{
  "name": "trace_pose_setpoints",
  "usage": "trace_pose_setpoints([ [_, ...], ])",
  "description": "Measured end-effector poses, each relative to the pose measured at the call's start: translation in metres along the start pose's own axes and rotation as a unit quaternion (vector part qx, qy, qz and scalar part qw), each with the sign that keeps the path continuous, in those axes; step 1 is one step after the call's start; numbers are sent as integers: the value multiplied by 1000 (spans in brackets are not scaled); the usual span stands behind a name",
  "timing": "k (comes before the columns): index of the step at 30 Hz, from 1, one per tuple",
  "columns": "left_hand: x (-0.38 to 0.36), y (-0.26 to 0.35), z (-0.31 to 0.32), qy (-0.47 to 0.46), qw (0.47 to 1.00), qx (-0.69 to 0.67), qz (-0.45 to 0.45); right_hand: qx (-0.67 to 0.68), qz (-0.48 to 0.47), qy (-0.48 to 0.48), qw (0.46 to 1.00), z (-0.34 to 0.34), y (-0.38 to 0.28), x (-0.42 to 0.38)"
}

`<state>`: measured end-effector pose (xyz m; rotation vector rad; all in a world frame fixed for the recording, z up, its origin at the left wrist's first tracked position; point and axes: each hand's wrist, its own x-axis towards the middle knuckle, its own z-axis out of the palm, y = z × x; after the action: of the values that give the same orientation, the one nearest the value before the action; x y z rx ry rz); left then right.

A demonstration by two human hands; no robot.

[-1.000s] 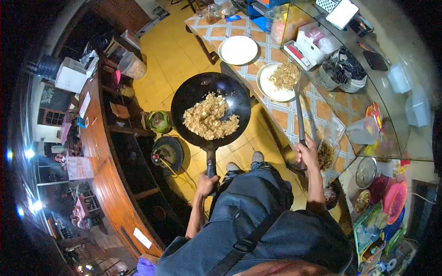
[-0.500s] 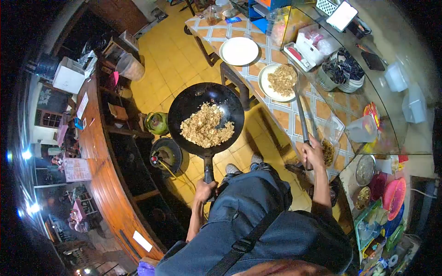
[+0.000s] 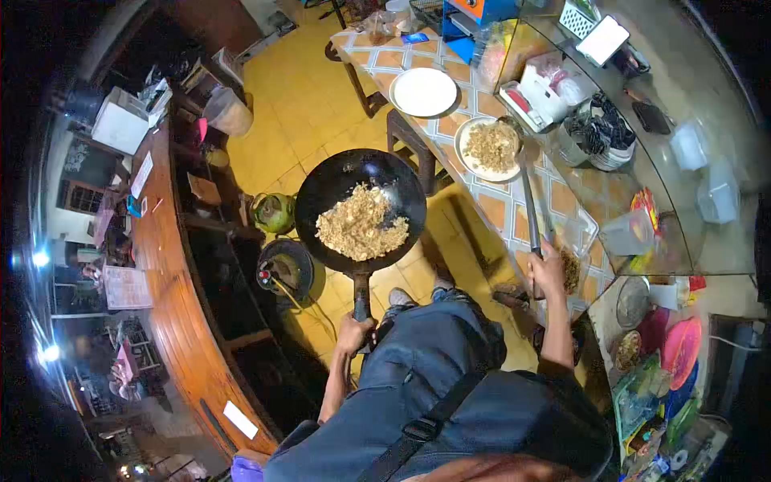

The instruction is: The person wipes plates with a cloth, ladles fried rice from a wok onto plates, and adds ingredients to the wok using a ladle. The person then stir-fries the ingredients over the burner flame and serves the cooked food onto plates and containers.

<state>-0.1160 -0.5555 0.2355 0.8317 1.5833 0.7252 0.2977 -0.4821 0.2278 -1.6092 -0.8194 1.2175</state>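
My left hand (image 3: 354, 334) is closed around the handle of a black wok (image 3: 321, 181), held out over the floor. Fried rice (image 3: 363, 223) lies in the middle of the wok. In my right hand (image 3: 548, 271) is the long dark handle of a ladle (image 3: 530, 201). Its head is at the far right rim of a white plate (image 3: 467, 159) on the tiled table. A mound of fried rice (image 3: 490, 149) covers most of that plate. Another white plate (image 3: 424, 91) sits beyond it with no food on it.
The tiled table (image 3: 494, 210) runs along my right, with a glass partition behind it. A wooden counter (image 3: 181, 321) curves along my left. Below the wok stand a burner (image 3: 285, 269) and a green gas cylinder (image 3: 273, 213). A pink basket (image 3: 681, 353) is at the right.
The ladle's head has shifted from over the rice to the plate's far rim, and the rice there looks more spread out. The wok stays nearly in place. The whole view has shifted slightly.
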Motion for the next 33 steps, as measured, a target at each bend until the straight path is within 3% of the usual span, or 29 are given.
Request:
trace_pose_setpoints([
  [2,-3,7,1,19,1000,21,8,3,-28,28,999,5,26,13],
  [5,-5,13,4,20,999,28,11,-41,-1,5,999,-12,0,2],
  [9,-2,14,-1,19,998,55,5,-41,2,53,998,10,-3,-6],
  [11,-3,13,-1,25,996,83,21,-25,-13,0,1000,-1,-4,-3],
  [14,-3,12,-5,14,995,94,-8,-156,-50,79,983,10,-15,-11],
  [17,0,10,-8,18,996,87,2,-92,-24,25,995,-6,-9,-5],
  [18,3,9,-9,16,996,86,2,-184,-111,49,975,-10,-9,1],
  [19,4,7,-9,3,998,56,-4,-185,-110,50,975,-9,-6,3],
  [21,2,6,-11,-10,999,28,-15,-182,-19,73,980,9,-31,-10],
  [22,2,7,-11,-2,999,41,-18,-240,-86,98,962,8,-3,7],
  [25,1,13,-11,2,998,52,-17,-241,-107,61,963,-11,-11,11],
  [27,1,13,-11,0,999,51,-16,-240,-57,75,966,-14,-4,20],
  [30,4,15,-12,11,998,61,-17,-252,-125,115,953,11,-17,11],
  [33,-2,21,-10,10,997,74,-37,-293,-134,76,944,-13,-16,25],
])
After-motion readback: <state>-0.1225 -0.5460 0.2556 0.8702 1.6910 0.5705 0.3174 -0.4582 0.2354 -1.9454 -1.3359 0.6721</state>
